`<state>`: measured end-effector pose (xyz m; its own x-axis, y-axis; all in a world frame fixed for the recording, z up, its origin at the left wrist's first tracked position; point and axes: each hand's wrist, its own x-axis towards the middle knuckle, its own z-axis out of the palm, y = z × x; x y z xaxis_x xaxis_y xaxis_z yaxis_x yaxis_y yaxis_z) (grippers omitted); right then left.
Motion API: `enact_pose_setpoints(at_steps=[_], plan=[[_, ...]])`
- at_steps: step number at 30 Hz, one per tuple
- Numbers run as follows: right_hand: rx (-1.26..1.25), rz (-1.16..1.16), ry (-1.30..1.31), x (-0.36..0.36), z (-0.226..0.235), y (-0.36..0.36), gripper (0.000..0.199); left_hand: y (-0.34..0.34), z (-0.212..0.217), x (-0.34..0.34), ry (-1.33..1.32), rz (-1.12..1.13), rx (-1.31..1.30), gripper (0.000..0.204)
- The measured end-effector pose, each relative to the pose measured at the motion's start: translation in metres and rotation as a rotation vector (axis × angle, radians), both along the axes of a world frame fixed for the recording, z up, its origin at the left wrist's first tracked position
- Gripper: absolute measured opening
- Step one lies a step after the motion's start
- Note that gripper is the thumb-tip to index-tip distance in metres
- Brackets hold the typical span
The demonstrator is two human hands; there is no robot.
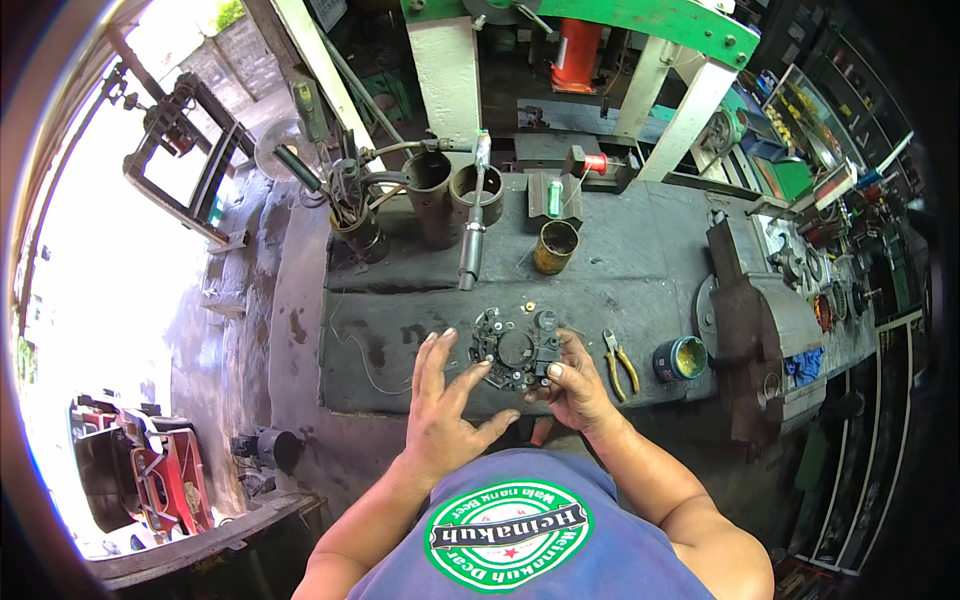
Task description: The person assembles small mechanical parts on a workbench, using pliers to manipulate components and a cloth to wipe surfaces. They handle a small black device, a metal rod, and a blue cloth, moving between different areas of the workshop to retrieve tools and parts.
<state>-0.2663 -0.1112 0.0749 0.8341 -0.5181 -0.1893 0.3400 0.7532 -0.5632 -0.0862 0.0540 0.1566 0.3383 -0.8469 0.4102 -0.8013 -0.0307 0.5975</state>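
I see my right hand [575, 385] clamped on the ring-shaped part [515, 350], left hand [445, 400] spread open beside it, yellow-filled tin [681, 358] further right.

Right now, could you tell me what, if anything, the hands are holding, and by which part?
The right hand pinches the dark ring-shaped metal part at its right edge. The left hand is open with fingers spread, holding nothing.

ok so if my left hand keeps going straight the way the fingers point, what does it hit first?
Most likely the dark horseshoe-shaped part on the bench: your left hand points up and slightly right at its left edge, fingers spread. Whether the fingertips already touch it is unclear.
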Motion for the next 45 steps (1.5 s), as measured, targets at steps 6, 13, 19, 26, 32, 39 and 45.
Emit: enact_pose_setpoints(at_steps=[6,13,19,26,32,39,45], plan=[[-0.148,-0.09,0.013,0.009,0.003,0.033,0.064,-0.012,0.014,-0.015,-0.132,0.016,0.135,0.066],[-0.874,-0.032,0.352,0.0,0.039,0.02,0.059,0.005,0.01,0.001,0.069,-0.097,0.128,0.05],[-1.439,0.22,0.339,-0.015,0.076,0.001,0.06,0.004,0.01,0.03,0.049,-0.421,-0.013,0.075],[-1.351,0.348,0.288,-0.018,0.06,0.007,0.058,-0.006,-0.014,0.031,0.242,-0.679,0.128,0.068],[-1.203,0.486,0.276,-0.015,0.032,0.0,0.061,-0.008,-0.018,0.036,0.144,-0.687,0.294,0.063],[-1.099,0.583,0.178,-0.002,0.025,-0.007,0.06,-0.019,-0.002,0.056,0.002,-0.817,0.427,0.068],[-1.123,0.644,0.1,0.012,0.029,-0.013,0.059,-0.017,-0.004,0.063,0.038,-0.833,0.426,0.07]])
